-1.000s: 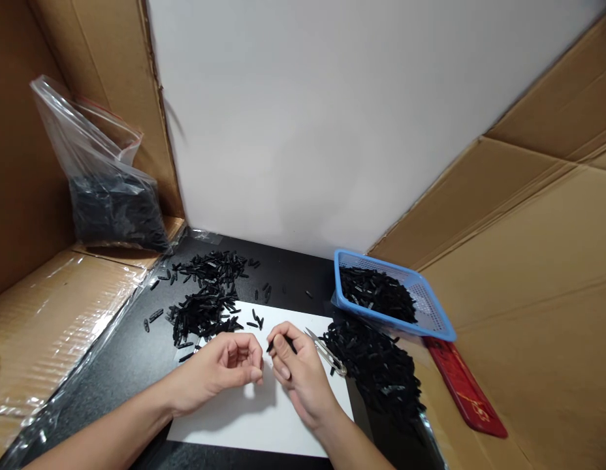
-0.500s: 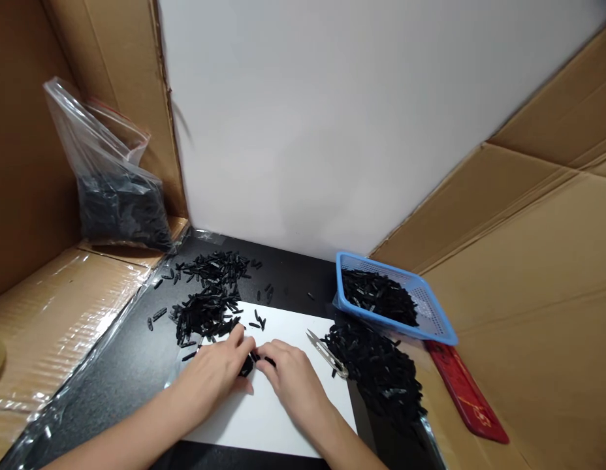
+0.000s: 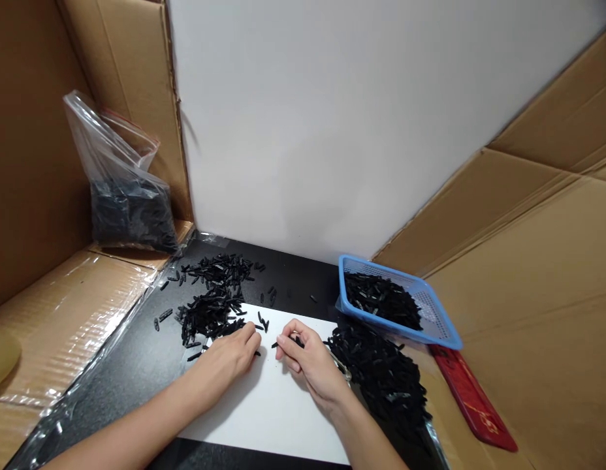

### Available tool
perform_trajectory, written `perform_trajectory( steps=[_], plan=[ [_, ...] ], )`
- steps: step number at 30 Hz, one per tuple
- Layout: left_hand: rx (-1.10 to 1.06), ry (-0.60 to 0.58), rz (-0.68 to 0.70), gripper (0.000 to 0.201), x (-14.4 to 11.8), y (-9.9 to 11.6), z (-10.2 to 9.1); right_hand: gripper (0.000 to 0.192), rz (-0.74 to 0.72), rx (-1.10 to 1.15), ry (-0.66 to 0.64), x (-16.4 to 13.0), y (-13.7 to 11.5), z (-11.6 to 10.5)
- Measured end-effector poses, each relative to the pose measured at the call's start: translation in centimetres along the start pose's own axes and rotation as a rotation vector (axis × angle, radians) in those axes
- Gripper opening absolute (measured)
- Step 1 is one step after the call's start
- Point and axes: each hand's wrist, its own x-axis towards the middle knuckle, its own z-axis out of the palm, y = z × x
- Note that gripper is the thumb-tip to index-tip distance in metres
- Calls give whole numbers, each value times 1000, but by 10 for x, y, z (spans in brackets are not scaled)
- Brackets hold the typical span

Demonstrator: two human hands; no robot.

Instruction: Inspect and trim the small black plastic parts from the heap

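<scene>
My left hand (image 3: 237, 352) is curled closed low over the white sheet (image 3: 268, 418), beside the left pile of small black elongated pieces (image 3: 207, 313). A dark tip pokes out at its fingertips; the rest of what it holds is hidden. To the right, my right hand (image 3: 307, 362) is raised a little, its thumb and fingers pinching a slim black piece (image 3: 275, 344), with more black showing between the fingers. Metal thread snips (image 3: 346, 372) lie partly covered behind this hand. Several loose black pieces (image 3: 264, 322) rest on the sheet beyond both hands.
A larger black heap (image 3: 381, 375) lies at the right, below a blue basket (image 3: 401, 277) of the same pieces. A red flat object (image 3: 474, 398) is at far right. A clear zip bag (image 3: 131, 209) of dark contents leans against the cardboard at left.
My hands have moved apart; the right one has shifted right and turned with black pieces in its fingers, now partly covering the snips. The view has shifted slightly.
</scene>
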Motion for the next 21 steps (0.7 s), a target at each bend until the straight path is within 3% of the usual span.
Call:
perform_trajectory(
  steps=[3,8,10,13,16,18,21],
  plan=[
    [-199,50,-10,18,1,-5,-4,29,13,127,-8,0,-2,2],
    [-357,113,-95,7,4,-5,-13,28,11,142,-9,-2,-4,6],
    [-580,93,-162,8,4,0,-16,27,-6,154,2,-2,-4,6],
    [-1155,-1,-340,24,4,10,-20,26,-74,153,47,-2,-2,8],
    [-1567,-41,-518,11,2,20,-20,29,-124,135,96,-2,-1,9],
    [-1700,-37,-604,11,0,24,-18,33,-141,120,105,-3,0,9],
    [-1702,-16,-625,32,-2,27,-15,38,-165,92,104,-4,1,8]
  ],
)
